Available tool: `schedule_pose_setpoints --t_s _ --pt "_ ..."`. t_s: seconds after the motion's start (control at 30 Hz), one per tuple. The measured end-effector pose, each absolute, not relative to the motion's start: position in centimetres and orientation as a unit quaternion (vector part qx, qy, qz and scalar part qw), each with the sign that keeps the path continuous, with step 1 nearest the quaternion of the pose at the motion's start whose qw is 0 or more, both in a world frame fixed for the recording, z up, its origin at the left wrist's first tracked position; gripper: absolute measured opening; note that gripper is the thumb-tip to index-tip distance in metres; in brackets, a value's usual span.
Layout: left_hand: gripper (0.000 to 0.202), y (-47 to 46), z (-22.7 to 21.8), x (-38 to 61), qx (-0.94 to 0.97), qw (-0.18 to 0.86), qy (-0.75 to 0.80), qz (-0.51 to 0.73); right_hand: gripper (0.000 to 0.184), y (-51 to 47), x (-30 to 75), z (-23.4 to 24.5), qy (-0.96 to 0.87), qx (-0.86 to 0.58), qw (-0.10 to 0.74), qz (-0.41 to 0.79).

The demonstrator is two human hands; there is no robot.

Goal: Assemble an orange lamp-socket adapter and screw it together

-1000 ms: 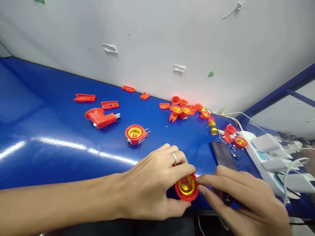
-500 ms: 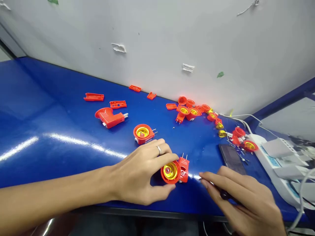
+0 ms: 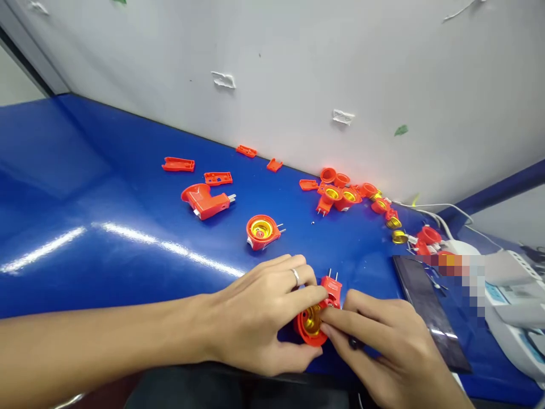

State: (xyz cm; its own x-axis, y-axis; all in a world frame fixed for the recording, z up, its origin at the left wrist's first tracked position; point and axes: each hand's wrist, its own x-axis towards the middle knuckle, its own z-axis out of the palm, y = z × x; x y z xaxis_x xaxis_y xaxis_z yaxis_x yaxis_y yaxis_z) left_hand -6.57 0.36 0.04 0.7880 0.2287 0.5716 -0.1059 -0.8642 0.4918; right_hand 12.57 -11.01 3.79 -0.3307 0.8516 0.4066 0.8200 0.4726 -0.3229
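My left hand (image 3: 259,315) is closed round an orange lamp-socket plug (image 3: 317,315) with a brass threaded insert and two metal prongs pointing up. It holds the plug just above the blue table's (image 3: 85,227) near edge. My right hand (image 3: 383,346) comes in from the right, its fingers pinched together and touching the socket's rim. A thin dark tool (image 3: 354,342) shows under those fingers.
Another finished socket plug (image 3: 261,232) lies just behind my hands, and a third (image 3: 204,200) further left. Loose orange covers (image 3: 177,165) and a pile of socket parts (image 3: 349,193) line the grey wall. A dark phone (image 3: 430,309) and a white power strip (image 3: 506,301) lie to the right.
My left hand turned the socket plug and kept hold of it. My right hand, drawn back half a second ago, has come in again to the socket's rim. The view shifted right.
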Motion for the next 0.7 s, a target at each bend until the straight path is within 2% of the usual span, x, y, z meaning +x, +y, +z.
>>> schedule_pose_setpoints --t_s 0.13,0.43,0.53,0.6,0.7 --pt "0.028 0.4 -0.1 -6.6 0.906 0.253 0.030 0.339 0.017 -10.8 12.3 4.4 -0.811 -0.512 0.282 0.033" --pt "0.028 0.5 -0.1 -6.8 0.930 0.226 0.091 0.274 0.006 -12.7 14.3 4.6 -0.761 -0.558 0.313 -0.104" --pt "0.038 0.7 0.0 -6.9 0.938 0.200 0.100 0.264 0.007 -13.1 14.4 4.5 -0.751 -0.567 0.321 -0.102" --pt "0.042 0.8 0.4 -7.0 0.933 0.181 0.080 0.301 0.007 -13.1 13.8 4.5 -0.749 -0.563 0.337 -0.089" --pt "0.022 0.7 1.2 -7.2 0.907 0.202 0.017 0.369 0.014 -12.6 12.2 4.6 -0.742 -0.550 0.376 -0.070"
